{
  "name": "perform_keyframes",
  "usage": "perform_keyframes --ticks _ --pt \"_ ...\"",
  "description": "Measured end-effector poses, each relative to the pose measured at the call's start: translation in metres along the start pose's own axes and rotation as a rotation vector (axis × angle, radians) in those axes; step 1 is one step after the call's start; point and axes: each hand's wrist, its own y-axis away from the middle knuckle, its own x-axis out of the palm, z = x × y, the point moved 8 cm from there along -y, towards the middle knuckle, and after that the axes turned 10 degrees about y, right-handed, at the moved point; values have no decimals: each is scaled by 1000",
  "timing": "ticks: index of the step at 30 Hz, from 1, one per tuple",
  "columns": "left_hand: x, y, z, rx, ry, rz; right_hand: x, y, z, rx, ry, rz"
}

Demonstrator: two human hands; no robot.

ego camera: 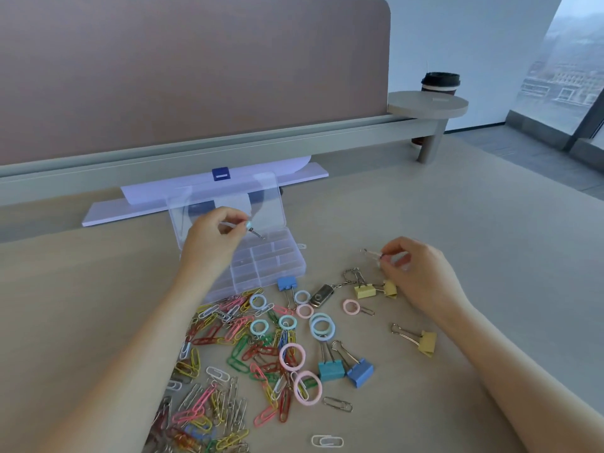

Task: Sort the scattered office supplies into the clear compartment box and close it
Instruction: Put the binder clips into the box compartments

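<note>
The left hand (209,233) is pinching a small ringed clip (253,228) over the open compartment box (261,266), probably to drop it into a far cell. The right hand (415,273), at the box's three o'clock, is pinching a clear piece (371,254), too blurred to identify. The paper clips (228,354) are lying heaped at the box's six o'clock on the table (457,223).
</note>
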Motion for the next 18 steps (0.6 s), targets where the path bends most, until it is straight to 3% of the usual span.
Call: perform_keyframes --ticks 6,12,18 --pt "-2 -9 16 -14 8 25 -6 -18 39 -99 -293 -4" --pt "-4 -16 17 7 -25 84 35 -45 113 -339 -163 122" --pt "-3 -5 29 -28 -62 142 75 -57 143 -448 -68 255"
